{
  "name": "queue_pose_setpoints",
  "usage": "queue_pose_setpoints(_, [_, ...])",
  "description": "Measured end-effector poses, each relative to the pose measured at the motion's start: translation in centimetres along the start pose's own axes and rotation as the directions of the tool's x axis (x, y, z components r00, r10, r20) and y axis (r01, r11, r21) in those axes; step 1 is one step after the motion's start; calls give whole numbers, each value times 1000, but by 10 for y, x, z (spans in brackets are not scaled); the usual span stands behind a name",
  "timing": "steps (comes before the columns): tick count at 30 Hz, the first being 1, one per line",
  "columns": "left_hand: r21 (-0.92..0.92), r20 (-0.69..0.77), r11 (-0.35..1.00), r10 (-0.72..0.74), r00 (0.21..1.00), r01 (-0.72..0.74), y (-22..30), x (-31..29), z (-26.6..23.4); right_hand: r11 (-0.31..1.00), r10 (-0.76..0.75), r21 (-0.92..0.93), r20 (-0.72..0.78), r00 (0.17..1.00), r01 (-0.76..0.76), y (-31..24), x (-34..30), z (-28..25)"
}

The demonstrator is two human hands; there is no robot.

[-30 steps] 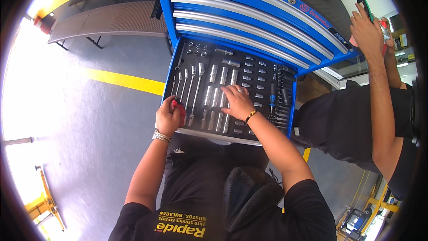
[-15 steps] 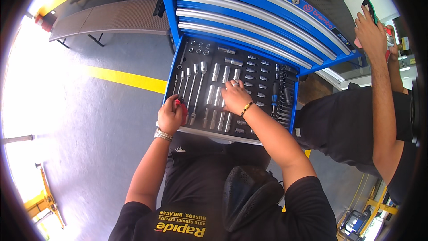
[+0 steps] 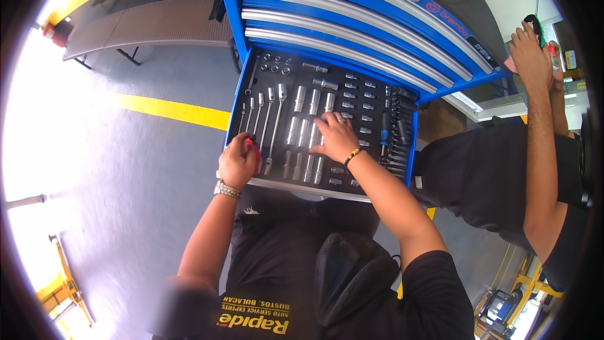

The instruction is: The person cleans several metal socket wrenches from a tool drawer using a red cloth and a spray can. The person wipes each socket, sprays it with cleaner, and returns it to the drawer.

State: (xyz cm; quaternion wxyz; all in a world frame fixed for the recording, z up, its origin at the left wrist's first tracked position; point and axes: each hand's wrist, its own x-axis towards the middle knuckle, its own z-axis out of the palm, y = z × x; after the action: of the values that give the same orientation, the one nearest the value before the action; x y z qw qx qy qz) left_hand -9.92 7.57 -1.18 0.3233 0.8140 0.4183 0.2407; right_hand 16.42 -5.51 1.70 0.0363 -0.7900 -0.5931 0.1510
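Note:
My right hand (image 3: 338,140) is over the open tool drawer, palm down. Its thumb and fingers are spread around the edge of the middle row of long chrome sockets (image 3: 304,132); the palm hides some of the sockets beneath. Whether a fingertip touches a socket I cannot tell. At the drawer's near left corner, my left hand (image 3: 238,162) is closed around a small red object (image 3: 252,146), mostly hidden by the fingers. Several long chrome wrenches (image 3: 277,113) lie in the black insert beside that hand. A blue-handled driver (image 3: 385,132) lies towards the drawer's right side.
The blue tool cabinet (image 3: 352,19) rises behind the drawer, its upper drawers closed. At the right stands another person (image 3: 491,176), arms raised, handling something red. A brown bench (image 3: 151,25) is at the far left, near a yellow floor line (image 3: 176,111).
The view has shifted slightly, moving the drawer a little left and up. My right thumb and fingers have spread wider over the sockets. My left hand keeps the red object.

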Motion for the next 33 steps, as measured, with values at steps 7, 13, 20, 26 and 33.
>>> queue_pose_setpoints(7, [8,-32,1000,25,999,-25,-1,-2,2,992,127,-15,55,990,-126,19,-17,-6])
queue_pose_setpoints(13, [24,-18,1000,-2,1000,3,3,-4,1,993,112,34,55,992,-114,19,-18,-2])
queue_pose_setpoints(20, [-46,-147,998,39,988,-46,-2,-4,7,994,43,-97,-62,997,-48,11,-24,4])
queue_pose_setpoints(26, [-849,324,280,-394,860,448,-33,10,2,992,17,-127,3,1000,-17,13,-24,-2])
queue_pose_setpoints(33, [-798,550,-404,-187,814,447,14,-7,-3,1000,-15,-23,-270,963,10,12,-39,-22])
